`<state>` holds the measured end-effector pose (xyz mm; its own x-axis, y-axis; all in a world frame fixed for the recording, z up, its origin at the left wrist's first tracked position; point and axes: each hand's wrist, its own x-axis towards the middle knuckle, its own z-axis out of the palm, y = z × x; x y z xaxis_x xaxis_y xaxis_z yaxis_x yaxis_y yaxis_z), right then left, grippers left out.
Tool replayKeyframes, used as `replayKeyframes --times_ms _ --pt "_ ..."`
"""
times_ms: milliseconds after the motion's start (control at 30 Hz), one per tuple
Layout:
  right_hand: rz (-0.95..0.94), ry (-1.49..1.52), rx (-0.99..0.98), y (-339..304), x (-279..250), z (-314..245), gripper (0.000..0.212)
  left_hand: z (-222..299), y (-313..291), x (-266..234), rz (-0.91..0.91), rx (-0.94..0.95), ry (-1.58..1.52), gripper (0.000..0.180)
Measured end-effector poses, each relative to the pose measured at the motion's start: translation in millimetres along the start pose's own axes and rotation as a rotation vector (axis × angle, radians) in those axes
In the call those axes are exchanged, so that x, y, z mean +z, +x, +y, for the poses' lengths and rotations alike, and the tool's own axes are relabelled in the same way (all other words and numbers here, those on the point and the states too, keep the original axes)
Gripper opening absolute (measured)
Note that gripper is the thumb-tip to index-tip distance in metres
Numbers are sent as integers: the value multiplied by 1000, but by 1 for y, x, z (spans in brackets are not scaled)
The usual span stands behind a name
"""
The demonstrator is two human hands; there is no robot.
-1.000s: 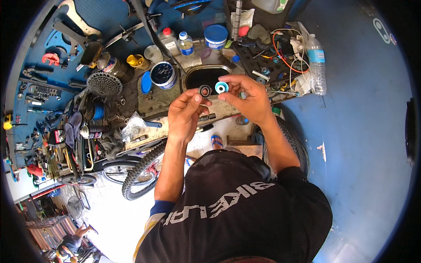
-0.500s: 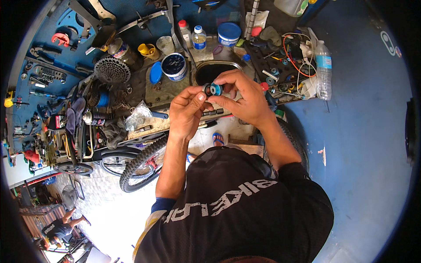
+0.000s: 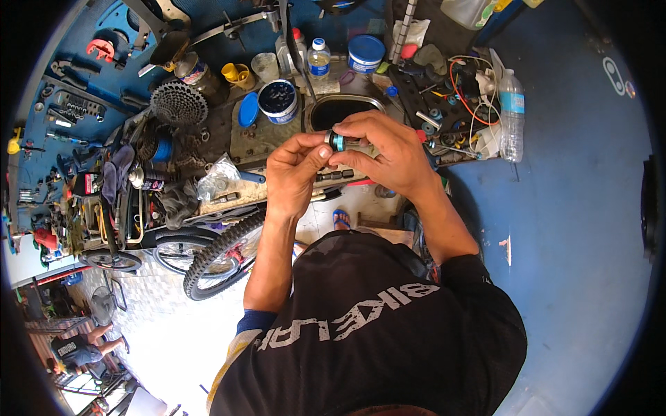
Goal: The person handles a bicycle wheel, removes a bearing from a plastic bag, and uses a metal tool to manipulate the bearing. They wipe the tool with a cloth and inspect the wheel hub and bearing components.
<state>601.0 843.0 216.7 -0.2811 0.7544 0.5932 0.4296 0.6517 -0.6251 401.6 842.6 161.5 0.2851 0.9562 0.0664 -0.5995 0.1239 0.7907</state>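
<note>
Above the workbench's front edge, both my hands meet around small round parts. My left hand [image 3: 297, 170] pinches a dark ring with a silvery rim [image 3: 329, 139], thumb and index finger closed on it; it looks like a bearing. In my right hand [image 3: 390, 154] is a teal round part [image 3: 339, 143] with a dark edge, gripped between thumb and fingers. The two parts sit face to face and seem to touch; my fingertips hide much of both. Just beyond the hands lies a dark oval tray [image 3: 347, 105] with a metallic rim.
An open tub of dark grease [image 3: 277, 101] stands beyond my left hand, its blue lid [image 3: 248, 109] beside it. A cassette [image 3: 179, 104], small bottles and tools crowd the bench. A plastic bottle [image 3: 512, 114] stands at right; a bicycle tyre [image 3: 225, 256] is below the bench edge.
The teal part has turned from showing its face to edge-on and now sits against the dark ring. My right fingers have closed in further around it.
</note>
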Motion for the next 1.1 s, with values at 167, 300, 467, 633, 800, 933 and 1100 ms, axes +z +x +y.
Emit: replayKeyframes --times_ms 167,300,467,633,800,933,1100 --pt "-12 20 -47 0 1 0 41 5 -1 3 48 36 25 17" --pt "-5 87 -14 -2 4 -1 43 6 -2 -1 22 30 23 17" --pt "19 90 -32 -4 2 1 44 4 0 -2 18 -19 -1 16" --pt "-10 56 -8 -9 2 5 42 -1 -2 -4 8 -39 -54 16" --pt "116 116 196 -21 -33 16 38 -12 -4 -12 12 -100 -30 18" --pt "457 -26 327 -47 -95 87 30 -19 -11 -23 77 -160 -23 18" --pt "890 92 639 -93 -172 203 29 -27 -21 -36 123 -204 -19 18"
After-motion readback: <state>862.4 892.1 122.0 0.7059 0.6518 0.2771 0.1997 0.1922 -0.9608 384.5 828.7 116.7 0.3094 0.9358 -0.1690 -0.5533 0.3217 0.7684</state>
